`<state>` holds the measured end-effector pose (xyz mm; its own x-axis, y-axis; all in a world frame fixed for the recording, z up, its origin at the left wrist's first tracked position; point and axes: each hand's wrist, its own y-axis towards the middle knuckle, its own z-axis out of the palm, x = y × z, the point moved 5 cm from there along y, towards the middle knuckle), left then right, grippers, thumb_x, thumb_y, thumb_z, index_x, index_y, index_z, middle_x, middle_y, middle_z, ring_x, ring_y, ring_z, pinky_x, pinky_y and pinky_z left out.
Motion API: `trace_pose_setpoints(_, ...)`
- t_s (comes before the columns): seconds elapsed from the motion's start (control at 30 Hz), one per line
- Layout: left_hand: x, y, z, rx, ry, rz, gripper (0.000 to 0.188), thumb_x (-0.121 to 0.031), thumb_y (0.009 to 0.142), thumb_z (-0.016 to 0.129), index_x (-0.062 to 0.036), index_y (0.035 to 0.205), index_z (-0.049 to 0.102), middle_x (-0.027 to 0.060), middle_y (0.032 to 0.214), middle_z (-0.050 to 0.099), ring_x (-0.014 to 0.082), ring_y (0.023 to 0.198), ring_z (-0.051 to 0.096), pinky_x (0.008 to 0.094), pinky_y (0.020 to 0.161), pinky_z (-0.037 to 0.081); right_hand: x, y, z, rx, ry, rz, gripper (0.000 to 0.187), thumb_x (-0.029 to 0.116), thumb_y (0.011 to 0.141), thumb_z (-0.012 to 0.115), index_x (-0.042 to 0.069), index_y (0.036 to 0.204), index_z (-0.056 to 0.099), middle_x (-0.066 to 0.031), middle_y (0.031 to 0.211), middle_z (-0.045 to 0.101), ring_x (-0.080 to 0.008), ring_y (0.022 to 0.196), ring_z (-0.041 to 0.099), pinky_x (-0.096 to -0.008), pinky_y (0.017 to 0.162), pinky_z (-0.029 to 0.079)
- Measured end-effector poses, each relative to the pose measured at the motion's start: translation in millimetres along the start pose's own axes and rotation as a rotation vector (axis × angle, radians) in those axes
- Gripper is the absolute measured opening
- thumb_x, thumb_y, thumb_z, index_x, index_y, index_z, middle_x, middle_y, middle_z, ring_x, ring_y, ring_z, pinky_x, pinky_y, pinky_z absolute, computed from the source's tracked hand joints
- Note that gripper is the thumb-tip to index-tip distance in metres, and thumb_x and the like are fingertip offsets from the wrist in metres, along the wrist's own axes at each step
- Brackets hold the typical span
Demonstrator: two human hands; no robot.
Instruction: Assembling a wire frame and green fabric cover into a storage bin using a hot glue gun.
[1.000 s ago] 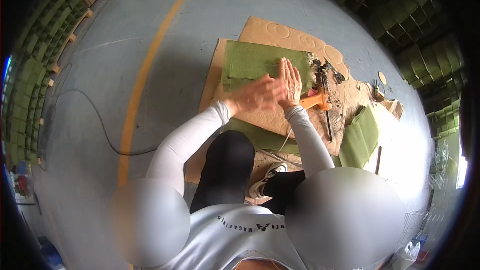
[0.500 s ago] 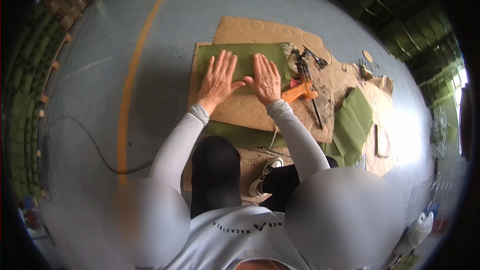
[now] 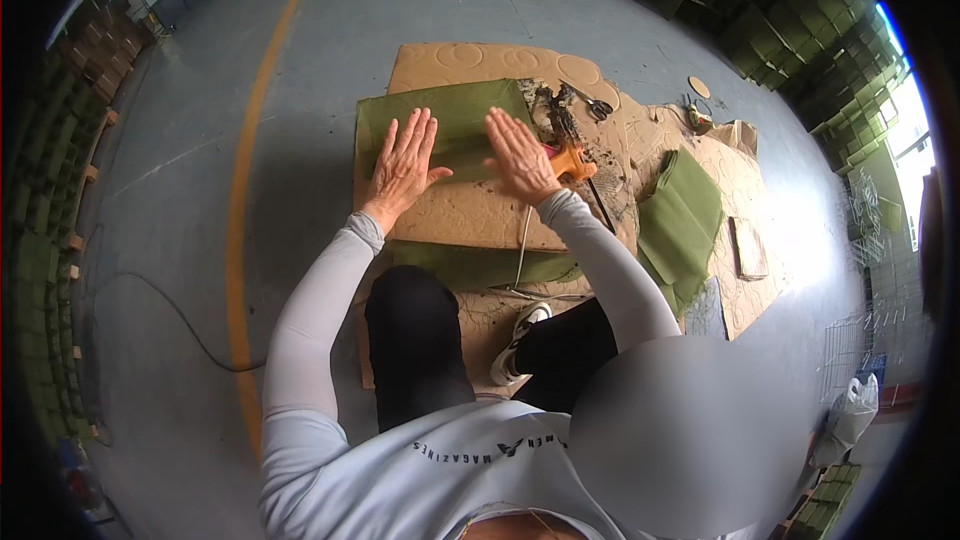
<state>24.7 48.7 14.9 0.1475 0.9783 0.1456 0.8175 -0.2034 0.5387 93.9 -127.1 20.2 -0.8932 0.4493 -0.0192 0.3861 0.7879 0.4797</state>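
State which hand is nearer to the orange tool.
The right: the right hand is just left of the orange tool, not holding it. The left hand is farther left, partly over the green cloth.

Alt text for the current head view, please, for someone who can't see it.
A person's left hand and right hand are open over a green cloth on cardboard. An orange tool and scissors lie to the cloth's right, with more green fabric farther right.
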Motion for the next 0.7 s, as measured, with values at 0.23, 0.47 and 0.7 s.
trace_pose_setpoints(0.23,-16,25,9,-0.056,-0.037,-0.027,0.075,-0.056,0.092,0.04,-0.0026,0.144,0.032,0.0119,0.151,0.033,0.0265,0.141,0.027,0.0461,0.114,0.024,-7,8,19,-0.079,-0.083,0.139,0.068,0.044,0.094,0.045,-0.003,0.142,0.032,-0.018,0.147,0.036,-0.0295,0.138,0.031,-0.0459,0.113,0.023)
trace_pose_setpoints(0.47,-23,9,27,-0.065,0.221,-0.012,0.071,-0.057,0.092,0.038,-0.0106,0.146,0.033,0.0058,0.149,0.037,0.0224,0.14,0.03,0.0491,0.116,0.018,0,-1,37,-0.135,-0.139,0.312,0.072,0.047,0.092,0.045,-0.002,0.143,0.031,-0.0159,0.151,0.031,-0.0284,0.141,0.026,-0.0492,0.114,0.018)
trace_pose_setpoints(0.7,-33,-14,26,-0.051,0.067,0.154,0.078,-0.053,0.091,0.046,-0.0104,0.15,0.019,0.0058,0.156,0.022,0.0225,0.143,0.023,0.0468,0.117,0.014,2,4,20,-0.094,-0.096,0.289,0.078,0.043,0.089,0.055,-0.003,0.145,0.026,-0.0183,0.151,0.029,-0.0293,0.142,0.023,-0.0502,0.115,0.015)
